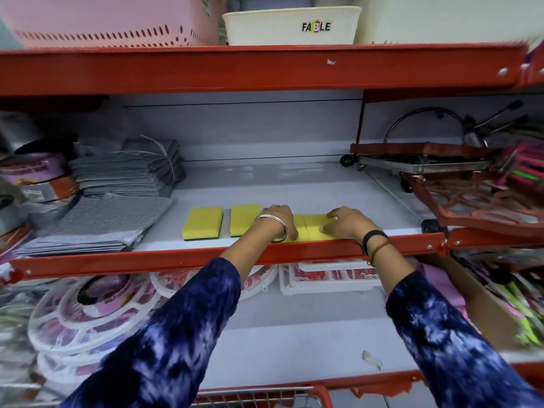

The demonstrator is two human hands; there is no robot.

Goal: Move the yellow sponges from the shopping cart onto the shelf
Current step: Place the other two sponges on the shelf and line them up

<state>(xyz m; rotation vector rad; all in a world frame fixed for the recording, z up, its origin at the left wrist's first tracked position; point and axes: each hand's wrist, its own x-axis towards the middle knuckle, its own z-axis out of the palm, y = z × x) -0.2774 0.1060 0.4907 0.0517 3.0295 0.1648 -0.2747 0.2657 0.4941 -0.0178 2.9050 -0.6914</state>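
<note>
Four yellow sponges on the white shelf [309,189] now, and all the action is hugging the shelf's red front lip [182,259]. Just behind that lip, toward its left half, the leftmost sponge [203,222] lies flat with its dark scrub side down, and a second sponge [243,219] sits just beside it, a thin gap between them. Further right along the lip come two more — the third sponge [296,228], mostly hidden, and the fourth sponge [319,228], pressed edge to edge. The left hand [278,217] rests palm-down over the third one, fingers loosely curled on top rather than clamped; the right hand [346,222] lies on the far end of the fourth, fingers spread flat, pushing or steadying more than gripping. This looks like the squaring-up stage — the pair is down on the shelf and being nudged into the row. Below the lip, at the very bottom of the view, only a sliver of the shopping cart [265,397] shows, its red rim and wire grid. Whether any sponges are left in it, I cannot tell; the basket's inside is out of sight.
</note>
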